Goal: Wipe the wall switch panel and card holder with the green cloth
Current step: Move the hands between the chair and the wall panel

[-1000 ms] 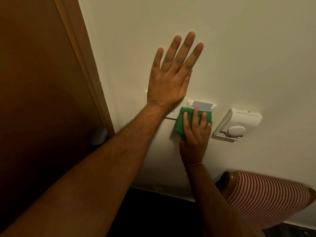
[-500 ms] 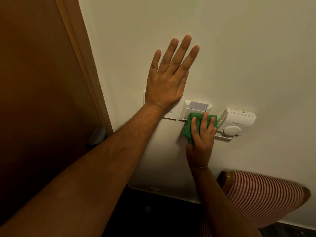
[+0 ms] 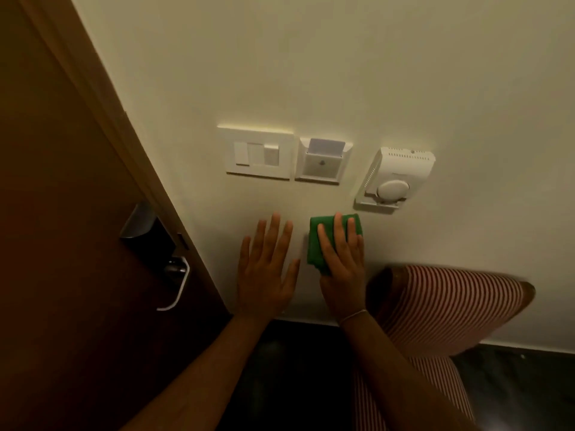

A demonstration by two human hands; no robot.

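The white switch panel and the white card holder, with a pale card standing in its slot, are mounted side by side on the cream wall, both fully uncovered. Below them my right hand presses the folded green cloth flat against the wall, fingers spread over it. My left hand rests flat on the wall beside it, fingers apart, holding nothing, under the switch panel.
A white thermostat hangs right of the card holder. A brown door with a metal lock and handle stands at the left. A red-and-white striped chair sits low on the right against the wall.
Both hands have dropped down the wall. The left hand no longer covers the switch panel, and the cloth has left the card holder and now lies below it.
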